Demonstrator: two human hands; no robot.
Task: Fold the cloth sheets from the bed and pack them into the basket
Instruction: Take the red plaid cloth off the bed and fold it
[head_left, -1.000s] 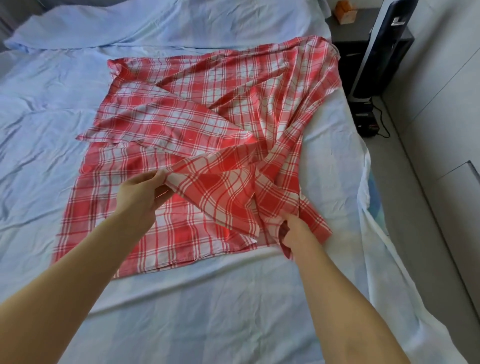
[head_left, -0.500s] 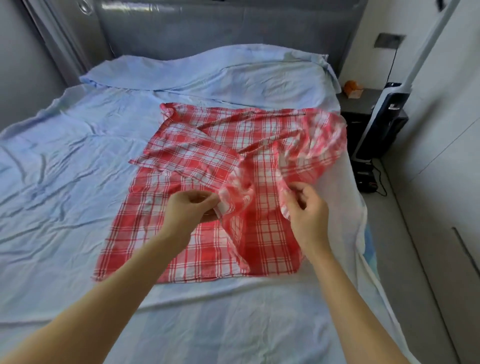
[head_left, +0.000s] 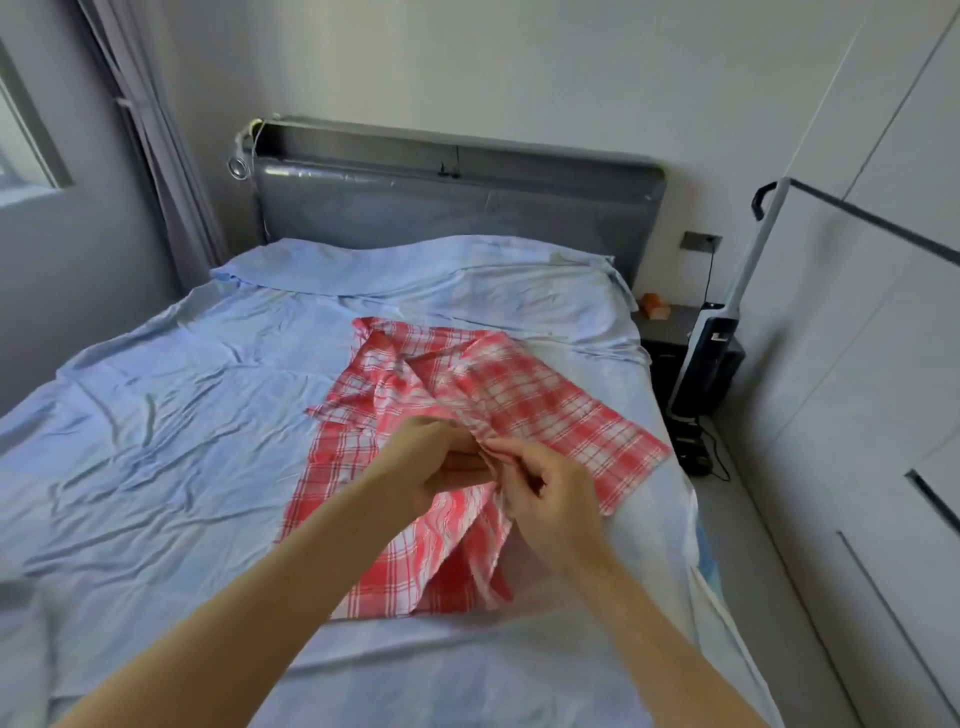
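A red and white plaid cloth (head_left: 561, 410) lies partly lifted on the bed's right half, over a pale blue sheet (head_left: 171, 415). My left hand (head_left: 441, 460) and my right hand (head_left: 540, 488) are side by side above the cloth's middle, each pinching its bunched edge. From my fingers the fabric hangs down to the mattress, and one part stretches away to the far right. No basket is in view.
A grey padded headboard (head_left: 457, 208) stands at the far end of the bed. Right of the bed are a dark nightstand (head_left: 670, 332) with a small orange object, an upright vacuum cleaner (head_left: 711, 338) and white wardrobe doors (head_left: 857, 364). A curtain hangs at the left.
Both hands have risen and come together, lifting the plaid cloth's edge off the bed and gathering it. The view has tilted up to show the headboard and wall.
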